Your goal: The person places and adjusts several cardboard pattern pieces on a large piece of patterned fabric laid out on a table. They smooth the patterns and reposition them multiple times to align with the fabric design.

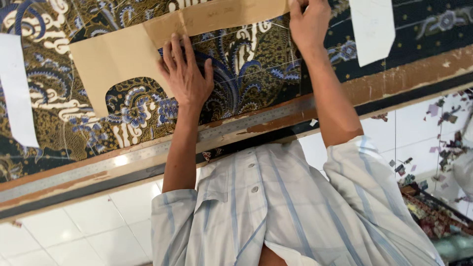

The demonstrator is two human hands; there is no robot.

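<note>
A large dark blue batik cloth with gold and white flower patterns (256, 64) covers the table across the upper part of the frame. On it lies a tan brown paper pattern piece with a rounded cut-out (113, 56), reaching from the upper left to the top centre. The left hand (185, 74) lies flat and open, its fingers spread, pressing the lower edge of the paper onto the cloth; it grips nothing. The right hand (309, 22) is at the top centre, at the right end of the paper. Its fingers are curled, but I cannot tell if they pinch something, because the frame cuts them off.

To do this step well, I think the paper must stay flat and must not slide, so both hands should press evenly and the cloth under it should be smooth.

A long grey metal ruler (162, 150) lies along the wooden table edge (404, 76), just below the left hand. Two white paper pieces lie on the cloth, one at the left (17, 93) and one at the upper right (372, 29). Small fabric scraps (446, 148) lie on the white tiled floor (98, 216) at the right. Nothing lies between the hands.
</note>
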